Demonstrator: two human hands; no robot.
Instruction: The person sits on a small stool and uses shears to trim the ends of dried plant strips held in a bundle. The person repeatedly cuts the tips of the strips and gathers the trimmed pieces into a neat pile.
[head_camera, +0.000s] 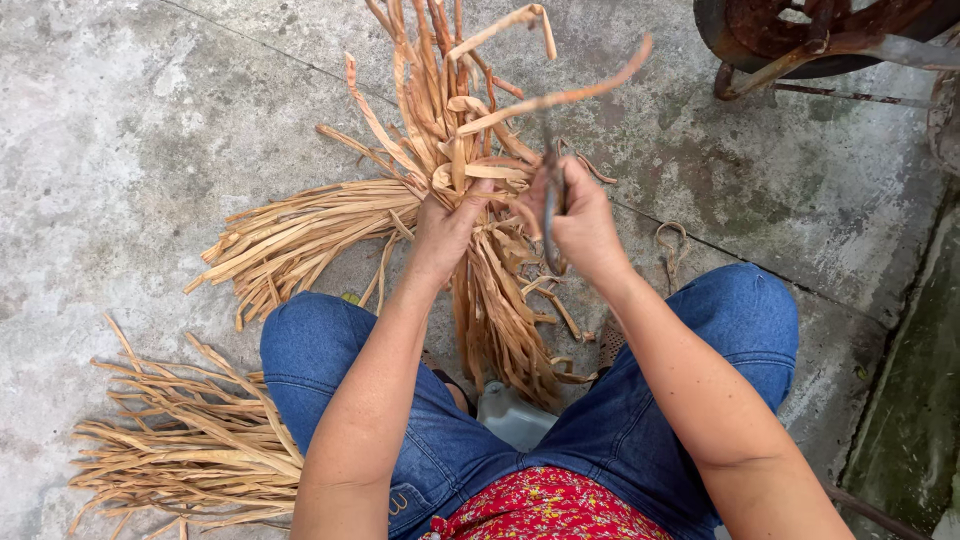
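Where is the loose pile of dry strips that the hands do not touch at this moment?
In the head view, the loose pile of dry strips lies on the concrete floor at lower left, beside the person's left knee.

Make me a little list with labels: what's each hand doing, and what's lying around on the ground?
left hand: grips a bundle of dry tan strips
right hand: holds a thin dark tool and a curling strip
ground: grey concrete floor
left side: loose strip pile
top right: rusty metal object
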